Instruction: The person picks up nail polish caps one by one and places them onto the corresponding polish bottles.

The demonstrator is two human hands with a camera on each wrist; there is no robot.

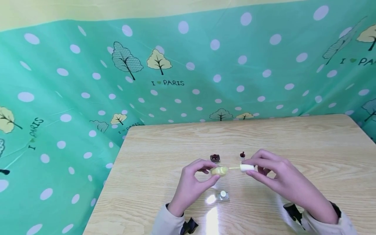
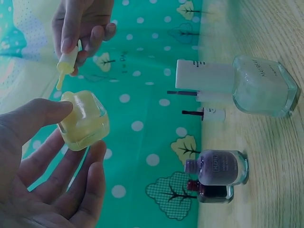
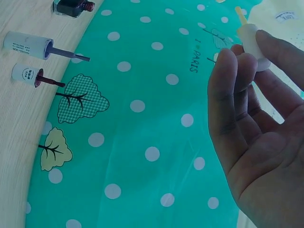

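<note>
Left hand (image 1: pixel 191 185) pinches yellow nail polish bottle (image 1: pixel 219 171); right hand (image 1: pixel 280 178) grips white cap (image 1: pixel 247 167), brush (image 2: pixel 61 80) near bottle mouth. Capped pale polish bottle (image 2: pixel 263 86) upright on table (image 1: pixel 152 156).

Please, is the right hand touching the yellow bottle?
Apart. In the head view, the right hand pinches the white cap, and the brush stem shows between this cap and the yellow bottle.

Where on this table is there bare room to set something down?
The table looks bare between its left edge and the left grip, between the right grip and the right edge, and along the far edge, behind the dark red bottle. The middle is crowded: a white-capped bottle and upturned red brush cap stand near the held yellow bottle.
</note>
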